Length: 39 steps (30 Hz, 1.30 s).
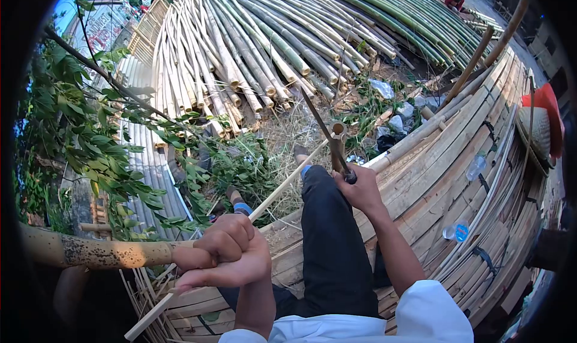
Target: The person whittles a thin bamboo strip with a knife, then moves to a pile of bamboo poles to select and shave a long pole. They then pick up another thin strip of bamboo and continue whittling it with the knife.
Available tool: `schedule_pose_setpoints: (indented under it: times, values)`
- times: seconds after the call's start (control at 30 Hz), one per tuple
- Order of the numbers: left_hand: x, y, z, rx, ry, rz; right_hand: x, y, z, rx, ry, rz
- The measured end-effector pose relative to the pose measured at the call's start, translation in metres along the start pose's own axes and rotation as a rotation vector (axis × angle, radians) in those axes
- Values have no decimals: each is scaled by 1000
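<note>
My left hand [227, 253] is closed around a thin, pale bamboo strip [288, 180]. One end of the strip sticks out below the fist at lower left; the other reaches up to the machete blade. In my right hand [360, 189] is the dark handle of a machete [318, 116], its long blade pointing up and to the left. A short bamboo tube [338, 147] stands upright at my knee, right beside the blade, its hollow end facing up. Behind my left fist a thick bamboo pole [102, 251] runs in from the left.
Long bamboo poles [240, 48] lie piled ahead. Stacked wooden planks [421, 168] spread beneath me and to the right, with a plastic bottle [475, 167] and a straw hat [535, 129] there. Leafy branches [96, 144] hang at left. A person in red [455, 1] crouches far off.
</note>
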<state>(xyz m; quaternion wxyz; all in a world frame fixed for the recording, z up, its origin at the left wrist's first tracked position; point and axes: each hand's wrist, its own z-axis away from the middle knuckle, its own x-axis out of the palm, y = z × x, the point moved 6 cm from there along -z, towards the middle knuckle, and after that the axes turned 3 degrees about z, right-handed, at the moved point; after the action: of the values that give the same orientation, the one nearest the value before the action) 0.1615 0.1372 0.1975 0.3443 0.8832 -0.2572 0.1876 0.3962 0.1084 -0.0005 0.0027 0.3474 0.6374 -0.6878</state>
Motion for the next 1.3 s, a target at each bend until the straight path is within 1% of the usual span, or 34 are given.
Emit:
schedule_pose_setpoints:
  times: [0.07,0.1,0.13,0.17,0.2,0.23,0.27,0.33,0.37,0.4,0.47,0.5,0.57,0.6,0.63,0.67,0.73,0.8,0.83,0.87,0.9,0.93,0.97,1.0,1.07,1.13,1.2,1.23,1.27,1.3]
  values:
    - [1,1,2,9,-19,-8,7,17,-6,-22,37,188]
    - [3,0,0,25,-24,5,0,4,-5,42,21,166]
    - [4,-1,-1,26,-20,14,-5,-12,-7,27,24,166]
    - [3,2,2,10,-8,6,-8,-25,-1,25,46,46]
    - [2,4,4,7,-2,-2,-9,-29,4,24,72,-73]
    - [3,2,2,15,-11,20,-9,-30,5,-10,71,-68]
    - [4,2,3,11,-18,37,-4,-17,1,-6,73,-67]
    - [5,2,5,22,-10,40,10,14,-10,-61,76,208]
    - [5,3,5,19,-21,37,5,9,-11,-70,111,289]
    - [6,2,4,22,-34,31,-1,-5,-12,-76,118,290]
    - [4,3,5,22,-23,28,-6,-22,-3,11,88,35]
    - [4,2,6,27,-18,38,-5,-21,-2,14,84,37]
    - [5,1,5,30,-19,15,-3,-22,-4,-23,31,163]
    - [6,2,6,31,-18,-14,-2,-12,-6,-18,33,164]
    - [7,4,7,31,-20,-10,-3,8,-12,22,55,220]
    - [7,4,7,23,-21,5,-6,7,-18,57,81,272]
    - [5,3,5,24,-18,8,-15,-9,-13,85,83,258]
    - [3,3,8,23,-1,29,-14,-27,-3,45,13,25]
    - [1,2,8,20,11,33,-11,-24,-3,6,25,72]
    - [2,2,9,12,11,33,-4,-6,-6,15,25,73]
    - [3,2,8,16,2,26,3,16,-14,-7,66,201]
    - [5,3,7,24,-11,20,4,26,-19,-30,111,326]
    - [6,3,6,30,-18,23,-5,16,-19,40,107,228]
    - [6,2,6,30,-9,22,-11,1,-22,31,108,221]
    - [1,7,12,0,18,-7,-9,-13,-10,40,39,-60]
    - [-1,2,9,12,31,24,3,6,-14,19,49,-11]
    - [1,4,9,26,25,-17,10,12,-23,-50,61,186]
    - [-1,4,9,16,34,-6,6,19,-23,-23,89,191]
    - [-3,3,9,7,48,-3,2,5,-24,-35,88,188]
    - [-3,3,9,14,28,29,-2,-7,-17,-46,106,47]
